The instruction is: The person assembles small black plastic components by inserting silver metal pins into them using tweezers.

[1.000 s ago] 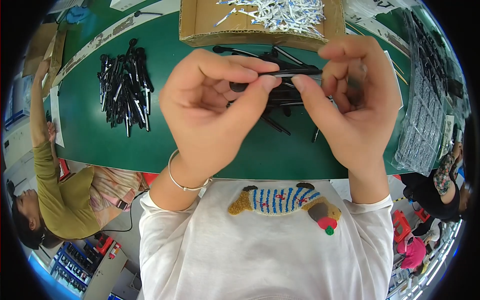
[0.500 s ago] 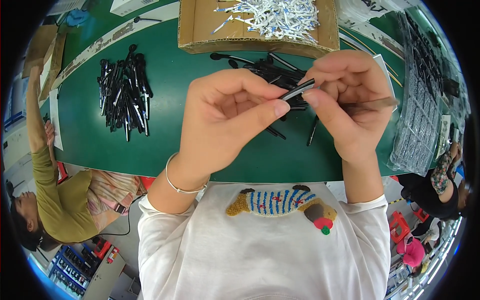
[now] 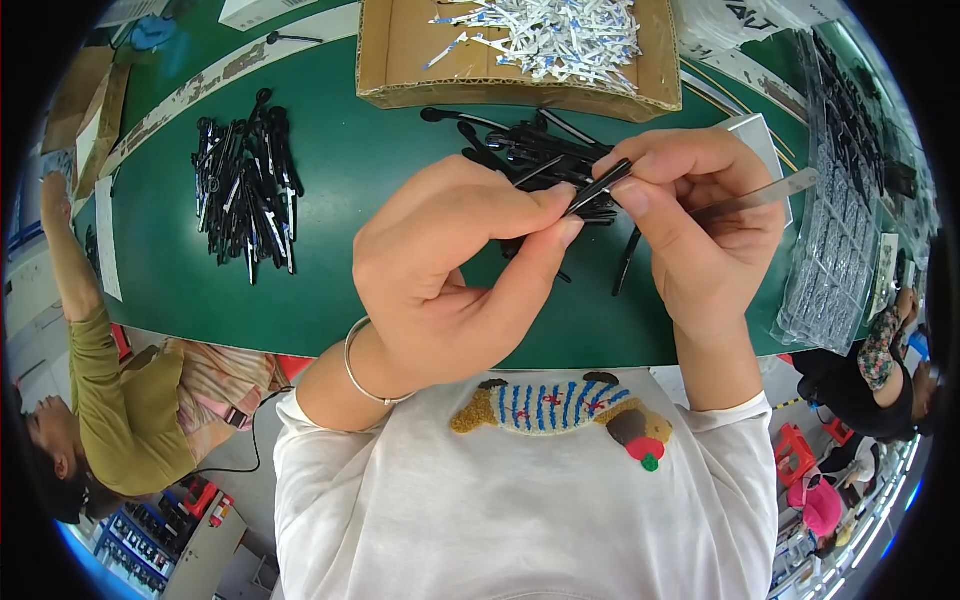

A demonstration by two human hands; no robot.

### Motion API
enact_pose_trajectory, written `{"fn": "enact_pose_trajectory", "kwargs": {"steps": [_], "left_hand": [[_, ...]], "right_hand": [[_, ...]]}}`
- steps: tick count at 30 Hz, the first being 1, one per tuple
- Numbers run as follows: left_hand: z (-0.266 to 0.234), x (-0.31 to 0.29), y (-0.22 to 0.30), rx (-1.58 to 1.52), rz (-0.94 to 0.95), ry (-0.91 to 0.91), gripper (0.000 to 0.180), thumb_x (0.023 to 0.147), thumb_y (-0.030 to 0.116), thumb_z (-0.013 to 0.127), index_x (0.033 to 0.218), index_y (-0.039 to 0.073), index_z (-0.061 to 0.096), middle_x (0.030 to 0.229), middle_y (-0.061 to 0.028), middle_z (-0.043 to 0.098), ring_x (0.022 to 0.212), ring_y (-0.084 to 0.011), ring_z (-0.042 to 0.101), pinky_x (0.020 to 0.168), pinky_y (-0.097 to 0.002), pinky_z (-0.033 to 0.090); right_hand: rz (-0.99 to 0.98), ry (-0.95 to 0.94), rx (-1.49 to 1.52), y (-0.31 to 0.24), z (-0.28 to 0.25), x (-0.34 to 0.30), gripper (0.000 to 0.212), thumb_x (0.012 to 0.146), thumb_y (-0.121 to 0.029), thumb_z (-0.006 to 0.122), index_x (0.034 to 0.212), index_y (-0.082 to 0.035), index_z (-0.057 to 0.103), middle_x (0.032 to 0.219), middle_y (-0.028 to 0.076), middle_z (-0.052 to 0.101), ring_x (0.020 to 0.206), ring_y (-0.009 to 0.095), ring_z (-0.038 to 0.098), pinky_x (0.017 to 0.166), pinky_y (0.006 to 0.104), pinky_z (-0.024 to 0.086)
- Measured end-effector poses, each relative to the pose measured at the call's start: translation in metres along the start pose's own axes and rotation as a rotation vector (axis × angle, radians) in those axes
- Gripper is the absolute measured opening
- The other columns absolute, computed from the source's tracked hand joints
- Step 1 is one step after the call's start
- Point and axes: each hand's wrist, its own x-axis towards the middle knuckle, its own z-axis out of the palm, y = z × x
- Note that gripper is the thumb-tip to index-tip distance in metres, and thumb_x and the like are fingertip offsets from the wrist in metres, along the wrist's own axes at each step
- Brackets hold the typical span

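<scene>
A slim, glossy black part [image 3: 598, 188] is stretched between my two hands above the green table. My left hand [image 3: 465, 260] pinches its lower end between thumb and fingertips. At its upper end my right hand [image 3: 700, 205] closes thumb and forefinger on it. A flat, thin metal tool [image 3: 760, 195] also lies in the right hand, its blunt end sticking out past the palm; its other end is hidden. Under and behind my hands lies a loose pile of similar black parts [image 3: 530, 145], some with round heads, partly covered by the hands.
Left on the table [image 3: 330, 250] is another pile of black parts [image 3: 250, 190]. A cardboard box [image 3: 420, 95] at the far side holds many white-and-blue strips [image 3: 570, 40]. Clear plastic trays [image 3: 825, 250] stand at the right. A co-worker's arm [image 3: 75, 250] reaches in at the left.
My left hand has turned, its fingers curling more around the lower end of the black part. My right hand has tilted, and the metal tool now points further up and right.
</scene>
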Motion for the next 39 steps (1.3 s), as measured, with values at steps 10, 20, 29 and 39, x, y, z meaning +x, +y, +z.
{"fn": "enact_pose_trajectory", "kwargs": {"steps": [10,20,29,39], "left_hand": [[0.002,0.003,0.002,0.025,0.029,-0.004,0.018,0.070,-0.012,0.068,0.086,-0.006,0.064,0.071,-0.0080,0.058,0.060,-0.0132,0.055,0.052,-0.0220,0.043],[0.000,0.008,-0.002,-0.167,-0.133,-0.009,0.015,0.069,-0.007,0.071,0.083,-0.003,0.066,0.074,-0.0086,0.064,0.062,-0.0119,0.058,0.053,-0.0208,0.045],[0.008,0.001,0.001,-0.133,-0.196,0.102,0.011,0.071,-0.010,0.067,0.081,-0.005,0.064,0.072,-0.0081,0.063,0.060,-0.0105,0.060,0.051,-0.0203,0.049],[0.007,0.001,-0.001,0.042,-0.017,0.035,0.014,0.070,-0.013,0.067,0.081,-0.006,0.062,0.076,-0.0117,0.063,0.062,-0.0141,0.060,0.054,-0.0224,0.049]], "right_hand": [[0.325,0.001,0.335,0.001,-0.001,0.011,0.014,0.077,0.001,0.061,0.088,0.004,0.053,0.083,0.016,0.060,0.045,0.001,0.031,0.039,0.0160,0.023],[0.314,-0.047,0.290,0.005,0.004,0.005,0.014,0.079,0.003,0.060,0.092,0.004,0.059,0.088,0.011,0.060,0.051,0.003,0.038,0.042,0.0166,0.027],[0.410,0.000,0.391,0.004,0.016,-0.002,0.014,0.079,0.005,0.059,0.092,0.000,0.062,0.095,0.010,0.061,0.052,0.002,0.039,0.042,0.0167,0.025],[0.388,-0.021,0.467,0.012,0.013,-0.003,0.012,0.078,0.006,0.059,0.088,0.000,0.062,0.091,0.009,0.061,0.050,0.002,0.037,0.041,0.0174,0.023]]}}
